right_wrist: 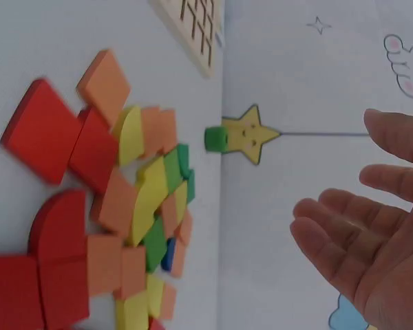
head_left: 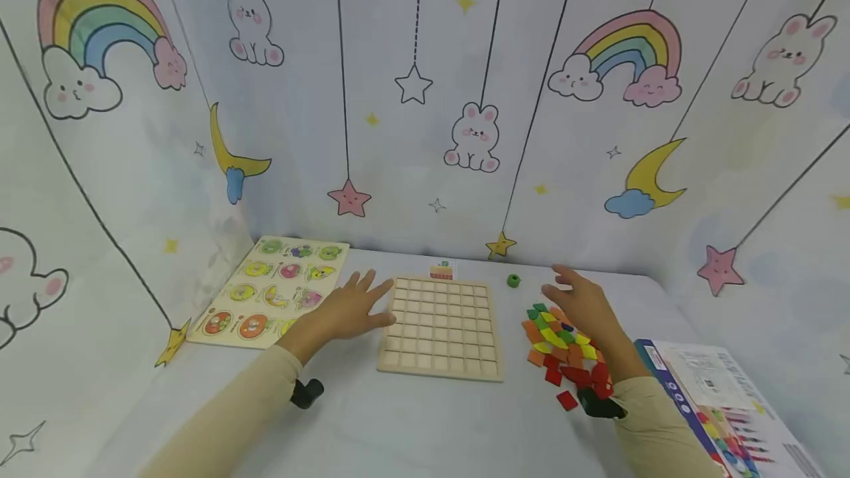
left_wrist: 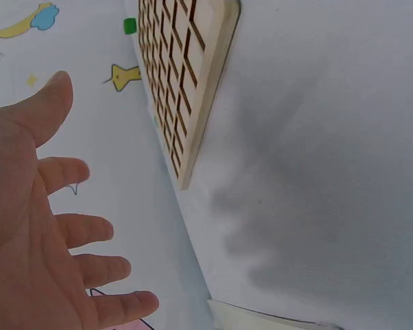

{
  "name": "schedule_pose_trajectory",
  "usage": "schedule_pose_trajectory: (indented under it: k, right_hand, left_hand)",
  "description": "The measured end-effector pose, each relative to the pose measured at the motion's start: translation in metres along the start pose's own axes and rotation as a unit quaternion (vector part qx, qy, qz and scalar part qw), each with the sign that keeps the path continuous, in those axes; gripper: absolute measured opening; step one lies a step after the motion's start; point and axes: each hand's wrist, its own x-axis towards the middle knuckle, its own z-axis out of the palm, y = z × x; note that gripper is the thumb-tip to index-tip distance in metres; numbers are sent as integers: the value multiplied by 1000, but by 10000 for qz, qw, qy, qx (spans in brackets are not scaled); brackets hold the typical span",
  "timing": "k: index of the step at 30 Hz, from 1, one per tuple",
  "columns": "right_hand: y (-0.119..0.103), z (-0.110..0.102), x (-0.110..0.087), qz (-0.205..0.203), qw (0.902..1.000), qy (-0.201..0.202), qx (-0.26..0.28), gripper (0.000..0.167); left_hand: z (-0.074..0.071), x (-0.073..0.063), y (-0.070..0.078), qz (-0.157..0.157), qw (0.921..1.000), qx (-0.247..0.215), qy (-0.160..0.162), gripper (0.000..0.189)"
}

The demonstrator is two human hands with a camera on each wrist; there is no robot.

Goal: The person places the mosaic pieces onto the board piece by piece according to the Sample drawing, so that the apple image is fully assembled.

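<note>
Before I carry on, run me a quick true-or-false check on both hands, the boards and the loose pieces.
1. The left hand is empty, its fingers spread. True.
2. The grid board is filled with coloured blocks. False: its cells are empty.
3. The small green piece lies apart from the pile of coloured pieces. True.
4. The right hand grips a red block. False: it holds nothing.
5. In the head view, the picture board lies right of the grid board. False: it lies to the left.
</note>
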Motion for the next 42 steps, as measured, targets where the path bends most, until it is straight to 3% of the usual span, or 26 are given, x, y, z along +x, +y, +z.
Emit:
schedule_pose_trajectory:
  k: [7, 13, 16, 20, 26, 31, 36, 42]
  right_hand:
    - [50, -9, -18, 796, 9961, 7, 384, 59]
    - [80, 1, -13, 1206, 9916, -361, 288, 37]
    - [88, 8, -9, 1305, 9893, -582, 290, 35]
    - [93, 14, -6, 1484, 9852, -792, 317, 37]
    - [93, 17, -1, 1352, 9867, -897, 143, 41]
    - [93, 17, 0, 1235, 9897, -729, -21, 42]
    - [90, 18, -2, 1394, 9886, -523, 216, 38]
    - [90, 20, -2, 1562, 9857, -561, 291, 36]
  left_hand:
    - [10, -12, -7, -3, 9989, -93, -451, 73]
    - [17, -16, -8, 44, 9984, -181, -530, 71]
    - [20, -17, -9, 78, 9981, -145, -597, 70]
    - [23, -18, -8, 148, 9969, -229, -736, 67]
    - [25, -18, -7, 83, 9961, -286, -830, 66]
    - [23, -16, -5, 157, 9962, -291, -809, 67]
    - [24, -15, -5, 187, 9959, -250, -854, 67]
    - [28, -13, -4, 125, 9955, -244, -909, 69]
